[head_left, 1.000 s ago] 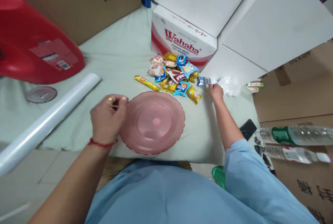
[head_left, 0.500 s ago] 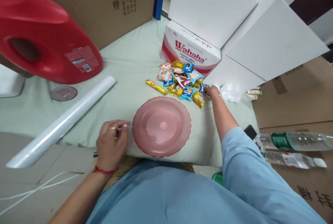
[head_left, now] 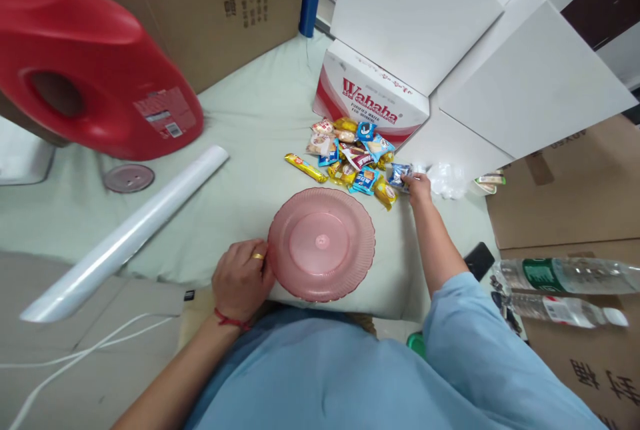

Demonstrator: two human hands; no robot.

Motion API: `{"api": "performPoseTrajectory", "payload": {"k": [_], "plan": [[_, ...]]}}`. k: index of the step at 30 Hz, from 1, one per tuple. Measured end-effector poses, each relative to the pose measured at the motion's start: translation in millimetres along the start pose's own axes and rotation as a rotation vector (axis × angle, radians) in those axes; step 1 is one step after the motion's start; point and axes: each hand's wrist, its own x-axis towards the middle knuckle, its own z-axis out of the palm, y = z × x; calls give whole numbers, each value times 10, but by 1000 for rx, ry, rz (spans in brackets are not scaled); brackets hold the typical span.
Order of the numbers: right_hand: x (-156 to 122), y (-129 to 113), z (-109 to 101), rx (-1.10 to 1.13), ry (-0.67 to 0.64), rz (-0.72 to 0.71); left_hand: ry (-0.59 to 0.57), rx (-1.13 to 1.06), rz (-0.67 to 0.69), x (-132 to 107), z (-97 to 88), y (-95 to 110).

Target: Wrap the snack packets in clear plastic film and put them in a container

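A pink, scalloped plate lies in front of me. My left hand is closed on its left rim, the fingertips partly hidden. Beyond the plate is a pile of wrapped snacks in yellow, blue, brown and white packets. At the pile's right side my right hand pinches a small dark-blue snack packet between thumb and fingers. One long yellow snack stick lies at the pile's left.
A white Wahaba-lettered carton stands behind the snacks. To the left are a plastic-film roll, a pink lid and a big red jug. On the right lie a phone and two bottles.
My left hand has moved right and now grips the plate's rim; the plate sits slightly further right. My right hand has drawn the blue packet a little away from the pile.
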Motion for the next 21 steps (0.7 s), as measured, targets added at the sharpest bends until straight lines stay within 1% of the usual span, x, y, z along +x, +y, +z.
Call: {"api": "performPoseTrajectory", "payload": {"k": [3,4,5,6,7,8,9,10,11,12,13,15,18,20,21], "plan": [[-175,-83,-280,158,-14,51,2,-25,-9,-8,5,7],[-264,-136,-382,228,-49,54,-2,-40,-23,-11,8,8],[-370,-202,-476,305,-115,50,-4,-56,-43,-15,12,8],[-495,-283,-553,396,-222,38,-12,-72,-65,-19,16,6],[-633,-377,-604,467,-368,16,-18,-86,-83,-23,21,3],[-781,-481,-624,491,-533,-16,-18,-95,-95,-26,25,1],[-931,-588,-607,465,-692,-59,-22,-96,-100,-27,29,-2],[-1078,-693,-554,400,-835,-113,-22,-89,-95,-27,31,-4],[-1217,-787,-468,325,-936,-194,-17,-76,-86,-26,31,-5],[-1342,-863,-354,236,-998,-294,-13,-64,-78,-24,30,-5],[-1453,-916,-218,140,-1016,-399,-15,-55,-70,-22,28,-4],[-1630,-945,83,-38,-974,-570,-25,-46,-62,-20,22,-4],[-1805,-844,490,-304,-869,-701,-38,-19,-61,-23,16,-9],[-1882,-758,648,-435,-810,-772,-36,-3,-63,-26,15,-15],[-1912,-729,678,-464,-787,-823,-38,-7,-65,-28,15,-19]]}}
